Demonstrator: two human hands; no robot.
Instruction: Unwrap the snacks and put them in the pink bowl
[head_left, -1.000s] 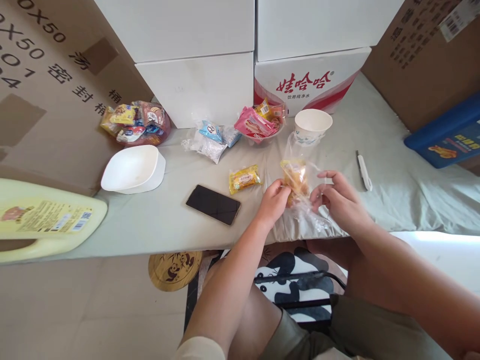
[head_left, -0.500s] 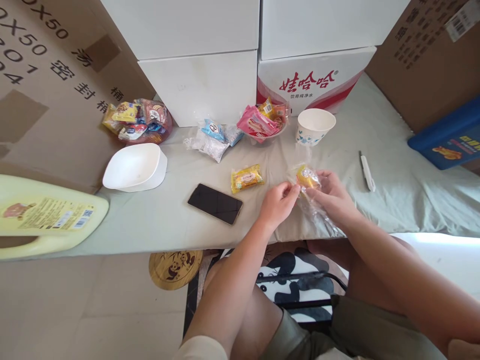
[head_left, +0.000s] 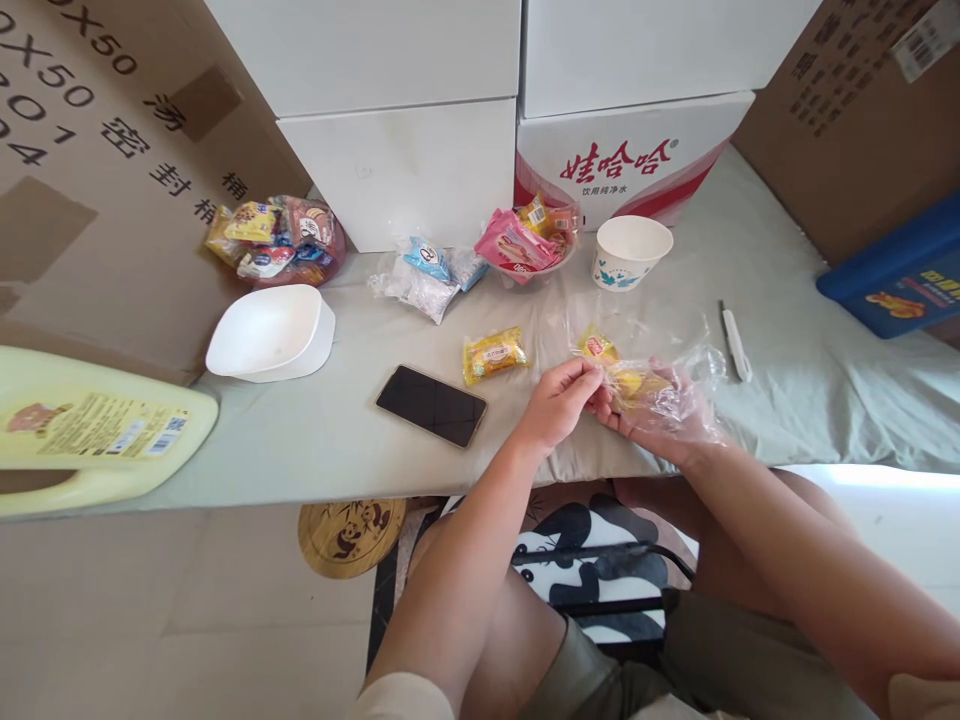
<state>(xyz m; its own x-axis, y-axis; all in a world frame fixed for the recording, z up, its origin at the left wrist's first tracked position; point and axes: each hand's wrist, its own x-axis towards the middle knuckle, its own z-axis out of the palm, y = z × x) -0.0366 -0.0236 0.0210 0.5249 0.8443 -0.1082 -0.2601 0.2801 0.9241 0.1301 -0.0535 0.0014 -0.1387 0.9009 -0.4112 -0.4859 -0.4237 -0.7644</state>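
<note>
My left hand [head_left: 559, 400] is closed, its thumb and fingertips pinching the edge of a clear plastic bag [head_left: 697, 375]. My right hand [head_left: 651, 428] lies palm up against the crinkled film, its fingertips curled in close to my left ones. The film covers part of that hand, so its grip is only partly visible. A yellow snack packet [head_left: 598, 346] with a red label shows at the bag, just beyond my fingertips. Left of my hands, a second yellow snack packet [head_left: 495, 355] rests on the cloth beside a black phone [head_left: 431, 405].
Along the back stand a paper cup [head_left: 632, 255], a bowl of pink packets [head_left: 517, 250], clear-wrapped packets [head_left: 427, 280] and a bowl of snacks [head_left: 277, 240]. A white container [head_left: 270, 335] sits at left, a utility knife [head_left: 735, 343] at right. White boxes [head_left: 397, 170] rise behind.
My right hand has turned palm up and moved slightly down, under the film. The bag has spread out to the right, and the yellow packet's red label now shows. My left hand has barely moved.
</note>
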